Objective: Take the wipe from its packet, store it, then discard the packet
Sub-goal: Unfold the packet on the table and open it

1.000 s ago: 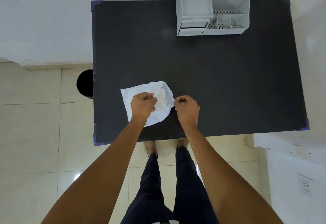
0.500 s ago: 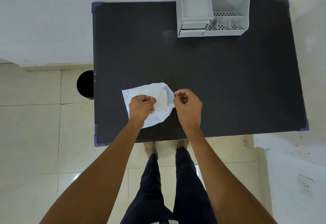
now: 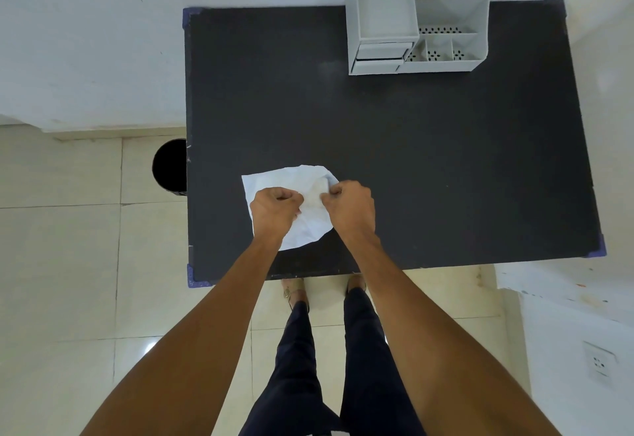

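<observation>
A crumpled white wipe (image 3: 291, 183) lies spread on the black table (image 3: 429, 161) near its front left part. My left hand (image 3: 276, 210) is closed over the wipe's left half, fingers curled on the sheet. My right hand (image 3: 350, 207) pinches the wipe's right edge and folds it inward over the middle. The two hands sit close together above the sheet. I cannot make out a packet anywhere; my hands may hide it.
A white desk organiser (image 3: 417, 13) with a drawer and several compartments stands at the table's far edge. A round black bin (image 3: 169, 166) sits on the tiled floor just left of the table. White walls close in behind and to the right.
My right hand has moved left, carrying the wipe's right edge over the middle. The gap between the hands has narrowed. The left hand has stayed put on the sheet.
</observation>
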